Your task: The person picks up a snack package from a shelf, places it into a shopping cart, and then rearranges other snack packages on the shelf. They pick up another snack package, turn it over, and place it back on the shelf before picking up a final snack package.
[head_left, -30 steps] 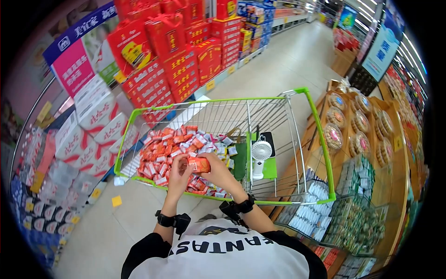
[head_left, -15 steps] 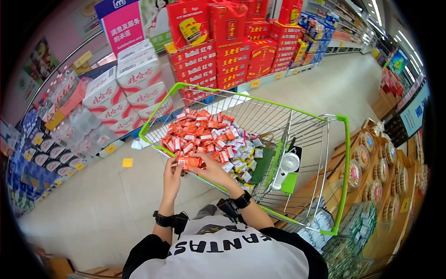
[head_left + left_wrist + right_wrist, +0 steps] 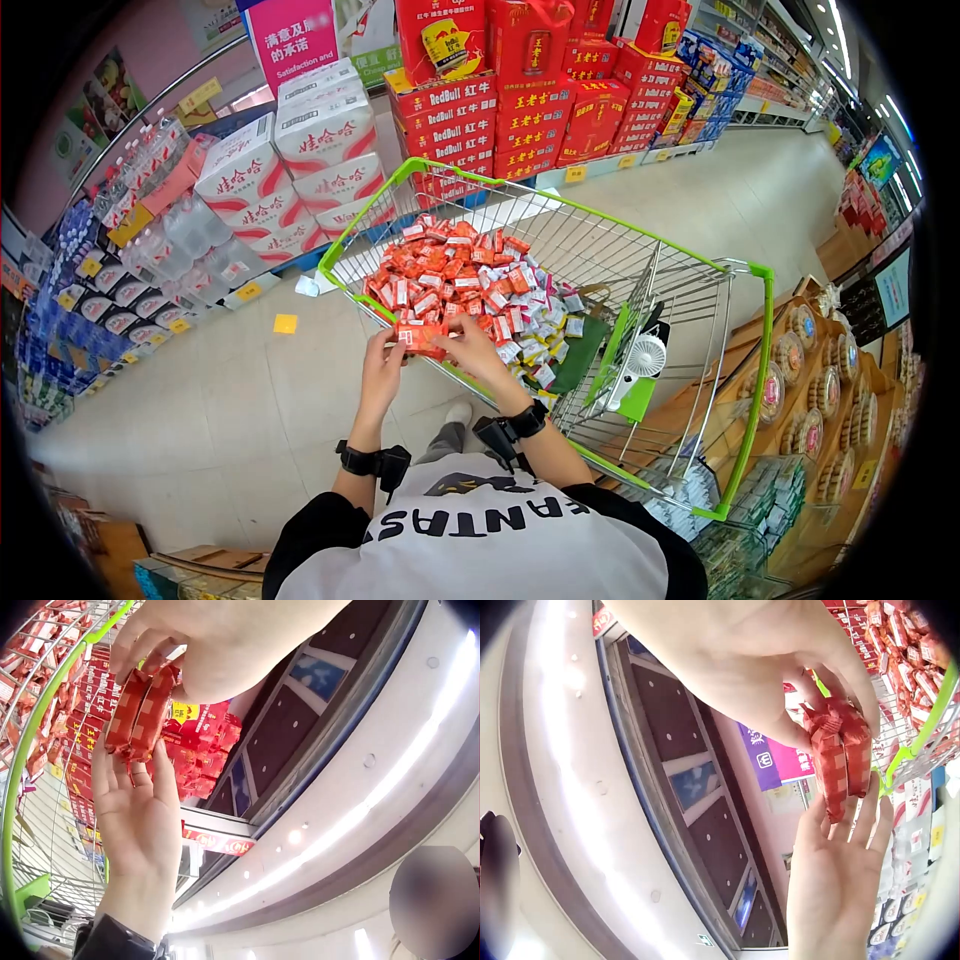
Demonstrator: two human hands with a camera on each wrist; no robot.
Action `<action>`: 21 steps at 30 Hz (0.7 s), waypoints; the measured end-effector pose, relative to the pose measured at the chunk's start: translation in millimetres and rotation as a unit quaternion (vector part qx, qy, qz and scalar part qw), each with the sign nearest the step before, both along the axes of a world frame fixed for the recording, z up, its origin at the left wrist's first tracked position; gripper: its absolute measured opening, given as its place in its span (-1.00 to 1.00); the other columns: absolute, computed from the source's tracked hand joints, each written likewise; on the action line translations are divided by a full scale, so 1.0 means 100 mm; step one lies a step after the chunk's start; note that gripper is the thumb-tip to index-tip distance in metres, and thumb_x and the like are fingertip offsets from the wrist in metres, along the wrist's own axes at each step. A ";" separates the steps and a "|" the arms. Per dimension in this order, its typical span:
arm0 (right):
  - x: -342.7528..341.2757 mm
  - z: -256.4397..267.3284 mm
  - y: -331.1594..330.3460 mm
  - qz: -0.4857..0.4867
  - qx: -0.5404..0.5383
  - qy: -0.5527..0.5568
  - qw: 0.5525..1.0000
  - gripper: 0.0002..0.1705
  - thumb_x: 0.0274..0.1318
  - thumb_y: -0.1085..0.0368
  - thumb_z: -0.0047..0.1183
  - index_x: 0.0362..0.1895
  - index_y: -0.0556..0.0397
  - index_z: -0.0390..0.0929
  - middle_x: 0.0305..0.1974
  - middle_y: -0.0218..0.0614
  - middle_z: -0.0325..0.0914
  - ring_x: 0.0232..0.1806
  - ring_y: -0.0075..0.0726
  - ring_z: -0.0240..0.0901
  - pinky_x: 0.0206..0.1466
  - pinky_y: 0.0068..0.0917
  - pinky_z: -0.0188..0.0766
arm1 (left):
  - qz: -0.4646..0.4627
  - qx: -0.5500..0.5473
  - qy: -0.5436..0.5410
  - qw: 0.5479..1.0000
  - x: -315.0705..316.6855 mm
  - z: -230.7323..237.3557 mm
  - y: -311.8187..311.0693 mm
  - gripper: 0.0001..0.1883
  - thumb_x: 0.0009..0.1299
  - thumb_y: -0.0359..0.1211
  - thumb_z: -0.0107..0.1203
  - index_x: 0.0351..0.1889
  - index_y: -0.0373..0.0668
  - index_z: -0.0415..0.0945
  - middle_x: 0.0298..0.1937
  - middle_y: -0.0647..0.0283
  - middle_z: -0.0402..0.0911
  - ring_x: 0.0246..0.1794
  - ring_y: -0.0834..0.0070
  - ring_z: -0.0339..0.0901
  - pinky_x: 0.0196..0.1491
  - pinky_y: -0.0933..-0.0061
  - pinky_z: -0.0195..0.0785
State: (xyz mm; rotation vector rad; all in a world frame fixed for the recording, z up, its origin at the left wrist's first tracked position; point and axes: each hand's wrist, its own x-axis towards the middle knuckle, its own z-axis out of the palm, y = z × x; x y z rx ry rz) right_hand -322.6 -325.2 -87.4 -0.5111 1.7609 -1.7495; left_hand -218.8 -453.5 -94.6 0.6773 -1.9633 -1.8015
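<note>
Between both hands is a pair of small red wrapped snack packets, lying flat against each other. My left hand grips their left end with fingers and thumb, and my right hand pinches the right end. In the left wrist view, the checked wrappers show crimped ends, with my right hand reaching up from below. From the other side, the right wrist view shows my left hand with its fingers behind the packets. A heap of red and white packets lies just beyond, in the cart.
The shopping cart's green rim runs right around the heap. A white handheld fan sits at its child seat. Red drink cartons and white boxes are stacked behind. At right stands a wooden shelf of round tubs.
The head view has swung left, so the cart and stacked boxes appear farther right. Both hands keep hold of the red packets, tilting them slightly in front of the heap.
</note>
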 end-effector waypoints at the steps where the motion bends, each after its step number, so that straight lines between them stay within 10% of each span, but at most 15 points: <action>1: -0.02 0.04 0.01 -0.012 0.018 -0.050 0.998 -0.63 -0.13 0.23 0.12 -0.31 0.17 0.28 -0.35 -0.29 0.37 -0.45 -0.50 0.38 -0.50 -0.58 0.34 | 0.000 0.002 -0.001 1.000 -0.03 0.01 0.01 -0.72 0.28 -0.36 -0.11 -0.07 -0.25 0.28 -0.13 0.24 0.35 -0.24 0.52 0.39 -0.31 0.56 0.34; 21: -0.40 -0.25 -0.65 -0.042 0.022 -0.115 0.992 -0.77 -0.07 0.30 0.04 -0.35 0.04 0.26 -0.36 -0.40 0.32 -0.32 -0.52 0.32 -0.36 -0.52 0.36 | 0.004 -0.138 -0.013 0.990 -0.43 -0.35 -0.57 -0.73 0.25 -0.41 -0.07 -0.10 -0.29 0.29 -0.23 0.12 0.30 -0.25 0.37 0.38 -0.20 0.48 0.29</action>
